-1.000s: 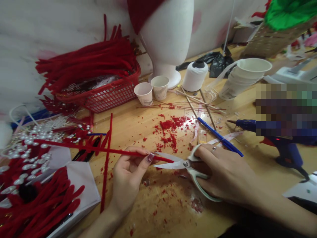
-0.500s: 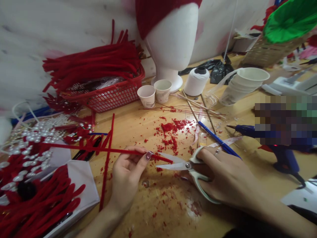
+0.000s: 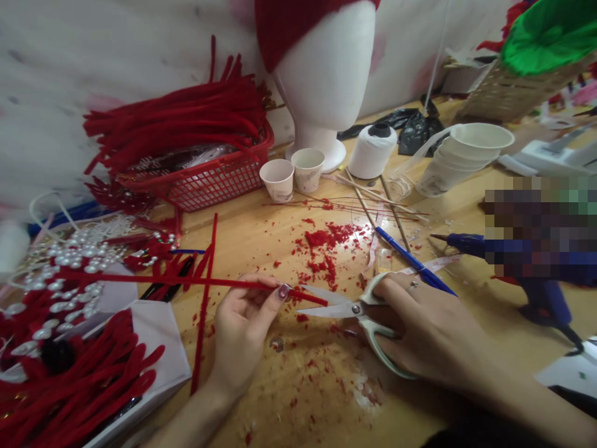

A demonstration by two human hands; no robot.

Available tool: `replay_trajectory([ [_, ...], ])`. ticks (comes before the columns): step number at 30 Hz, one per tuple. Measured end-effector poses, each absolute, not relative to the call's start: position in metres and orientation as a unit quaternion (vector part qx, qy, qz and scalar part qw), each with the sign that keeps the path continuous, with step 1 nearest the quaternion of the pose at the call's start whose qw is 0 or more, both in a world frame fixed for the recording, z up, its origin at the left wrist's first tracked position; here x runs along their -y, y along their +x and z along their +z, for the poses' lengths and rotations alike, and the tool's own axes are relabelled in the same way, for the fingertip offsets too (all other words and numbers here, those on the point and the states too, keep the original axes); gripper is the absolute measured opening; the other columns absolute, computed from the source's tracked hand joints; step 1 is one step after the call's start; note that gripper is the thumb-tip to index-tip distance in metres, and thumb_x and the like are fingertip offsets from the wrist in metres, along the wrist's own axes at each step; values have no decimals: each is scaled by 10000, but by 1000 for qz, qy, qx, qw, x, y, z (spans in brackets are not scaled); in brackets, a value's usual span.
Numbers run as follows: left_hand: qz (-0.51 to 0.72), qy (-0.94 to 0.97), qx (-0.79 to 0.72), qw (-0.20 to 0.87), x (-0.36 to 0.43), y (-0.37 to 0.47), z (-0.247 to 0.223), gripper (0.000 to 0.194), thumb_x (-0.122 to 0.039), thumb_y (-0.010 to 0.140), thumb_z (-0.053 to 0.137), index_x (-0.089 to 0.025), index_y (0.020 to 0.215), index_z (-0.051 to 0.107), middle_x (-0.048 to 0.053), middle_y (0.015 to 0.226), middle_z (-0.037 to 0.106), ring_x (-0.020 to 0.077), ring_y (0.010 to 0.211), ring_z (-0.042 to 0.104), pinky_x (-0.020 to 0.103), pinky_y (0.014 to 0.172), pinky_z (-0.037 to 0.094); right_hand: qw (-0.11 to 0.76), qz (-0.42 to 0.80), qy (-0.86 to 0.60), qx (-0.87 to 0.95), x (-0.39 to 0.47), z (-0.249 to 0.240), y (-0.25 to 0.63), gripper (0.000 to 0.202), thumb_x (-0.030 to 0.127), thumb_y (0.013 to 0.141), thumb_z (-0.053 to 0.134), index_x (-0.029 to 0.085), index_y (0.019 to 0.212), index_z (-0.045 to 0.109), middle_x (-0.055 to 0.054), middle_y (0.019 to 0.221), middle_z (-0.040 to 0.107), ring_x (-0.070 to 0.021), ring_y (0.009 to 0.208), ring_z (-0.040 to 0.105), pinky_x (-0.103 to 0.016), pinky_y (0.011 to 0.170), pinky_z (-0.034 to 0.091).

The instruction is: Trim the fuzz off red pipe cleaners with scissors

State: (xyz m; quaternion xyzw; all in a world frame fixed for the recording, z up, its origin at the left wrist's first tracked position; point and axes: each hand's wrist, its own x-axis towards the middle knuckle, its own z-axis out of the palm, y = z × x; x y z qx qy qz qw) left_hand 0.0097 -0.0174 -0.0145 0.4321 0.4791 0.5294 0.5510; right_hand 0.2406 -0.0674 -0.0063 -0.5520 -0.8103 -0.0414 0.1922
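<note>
My left hand (image 3: pixel 247 326) pinches a long red pipe cleaner (image 3: pixel 163 279) between thumb and fingers, near its right end. That end pokes out past my thumb and lies between the parted blades of a pair of scissors (image 3: pixel 356 309). My right hand (image 3: pixel 420 317) is wrapped round the pale green scissor handles, fingers through the loops. Another red pipe cleaner (image 3: pixel 204 311) lies on the table left of my left hand, crossing under the held one. Red fluff (image 3: pixel 326 242) is scattered beyond the blades.
A red basket (image 3: pixel 219 180) heaped with red stems stands behind, beside paper cups (image 3: pixel 277 182), a thread cone (image 3: pixel 373 151) and a white head form (image 3: pixel 321 93). At left are a white box (image 3: pixel 163 342) and pearl strands (image 3: pixel 79 249); at right, a blue pen (image 3: pixel 415 261) and glue gun (image 3: pixel 545 305).
The whole view has shifted slightly. My hands, the pipe cleaner and the parted scissors keep nearly the same positions relative to each other.
</note>
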Motion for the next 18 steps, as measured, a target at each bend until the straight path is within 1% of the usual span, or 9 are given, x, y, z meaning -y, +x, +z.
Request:
replay_trajectory([
  [7,529,436,-475,552,18,10,-14,106,-183,728,735,-191,811,671,-25,798,664,75,768,623,144,734,497,182,-46,-560,807,68,-9,242,139,334,795,541,205,800,492,-8,672,551,-144,582,516,-259,523,336],
  [9,531,434,-478,549,17,10,-14,102,-187,727,736,-189,804,671,-24,791,664,75,761,624,142,727,498,185,-42,-563,804,68,-9,242,140,331,793,545,203,798,487,-14,693,554,-146,596,519,-261,532,342],
  [12,532,432,-482,546,17,10,-14,102,-192,727,736,-190,805,671,-25,794,663,74,760,623,138,722,497,190,-50,-569,799,67,-9,241,142,327,785,544,202,781,477,-12,677,535,-142,568,492,-264,522,332],
  [18,524,439,-483,548,18,10,-14,98,-201,739,727,-196,814,665,-28,803,654,72,774,613,135,734,490,195,-53,-561,802,66,-8,240,108,291,783,535,197,783,482,-8,662,535,-135,555,495,-258,517,332],
])
